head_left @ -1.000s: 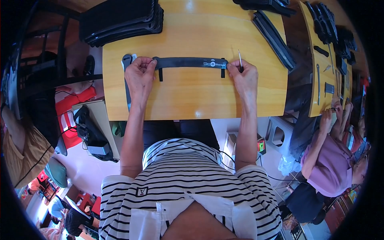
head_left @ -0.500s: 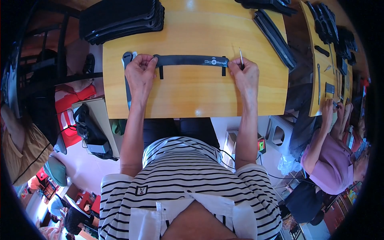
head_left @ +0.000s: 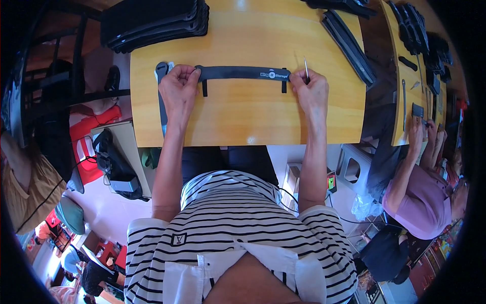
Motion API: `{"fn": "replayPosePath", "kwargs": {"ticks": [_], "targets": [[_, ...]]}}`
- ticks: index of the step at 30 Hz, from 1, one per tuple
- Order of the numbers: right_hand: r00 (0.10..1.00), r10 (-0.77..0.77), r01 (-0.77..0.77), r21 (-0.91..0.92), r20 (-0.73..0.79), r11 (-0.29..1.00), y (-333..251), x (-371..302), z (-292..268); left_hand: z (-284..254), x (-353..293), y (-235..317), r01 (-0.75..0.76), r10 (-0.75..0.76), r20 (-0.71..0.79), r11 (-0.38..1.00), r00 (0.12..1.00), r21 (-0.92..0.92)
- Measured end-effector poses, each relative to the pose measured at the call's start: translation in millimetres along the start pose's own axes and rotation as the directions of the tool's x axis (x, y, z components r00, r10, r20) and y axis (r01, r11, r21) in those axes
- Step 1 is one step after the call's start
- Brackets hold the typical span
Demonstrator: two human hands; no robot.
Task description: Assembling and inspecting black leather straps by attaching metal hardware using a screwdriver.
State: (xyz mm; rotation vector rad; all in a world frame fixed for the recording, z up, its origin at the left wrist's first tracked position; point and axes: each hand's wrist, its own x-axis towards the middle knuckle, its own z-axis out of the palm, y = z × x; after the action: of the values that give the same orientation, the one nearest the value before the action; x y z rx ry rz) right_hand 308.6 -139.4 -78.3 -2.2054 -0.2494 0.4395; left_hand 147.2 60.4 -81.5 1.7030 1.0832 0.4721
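Observation:
A long dark grey strap (head_left: 233, 73) with white print near its right end is stretched level just above the table. My left hand (head_left: 179, 86) pinches its left end between thumb and fingers. At the other end my right hand (head_left: 310, 91) pinches the strap. A thin pointed metal tool (head_left: 306, 68) also sticks up out of my right hand; its kind I cannot tell. Two short black strips (head_left: 205, 87) show at the strap, one towards each end, reaching below its lower edge. Beside my left hand another grey strap (head_left: 162, 96) lies along the table's left edge, partly covered by the hand.
The yellow wooden table (head_left: 243, 121) carries a stack of black pieces (head_left: 154, 25) at the far left. A bundle of long dark straps (head_left: 349, 48) lies at the right edge. At a neighbouring table (head_left: 400, 111) a person in a purple top (head_left: 417, 202) works with dark pieces.
The strap stays stretched between my hands and sits almost where it was, shifted very slightly upward. At the neighbouring table the other person's hands have moved.

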Motion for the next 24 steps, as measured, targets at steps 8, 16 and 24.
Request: {"fn": "replayPosePath", "kwargs": {"ticks": [8,16,24], "targets": [[1.000,-0.016,0.015,-0.046,-0.012,0.999,-1.0,-1.9,2.1,5.5,-2.0,-4.5,-0.099,0.102,-0.054,0.993,0.993,0.062],[0.998,-0.049,0.044,-0.110,-0.045,0.993,2.4,-0.7,5.7,8.9,-6.6,-1.1,-0.177,0.188,-0.098,0.978,0.977,0.109],[0.997,-0.054,0.045,-0.154,-0.050,0.987,-0.6,-0.3,5.2,5.2,1.8,-6.1,-0.178,0.193,-0.055,0.962,0.980,0.206]]}}
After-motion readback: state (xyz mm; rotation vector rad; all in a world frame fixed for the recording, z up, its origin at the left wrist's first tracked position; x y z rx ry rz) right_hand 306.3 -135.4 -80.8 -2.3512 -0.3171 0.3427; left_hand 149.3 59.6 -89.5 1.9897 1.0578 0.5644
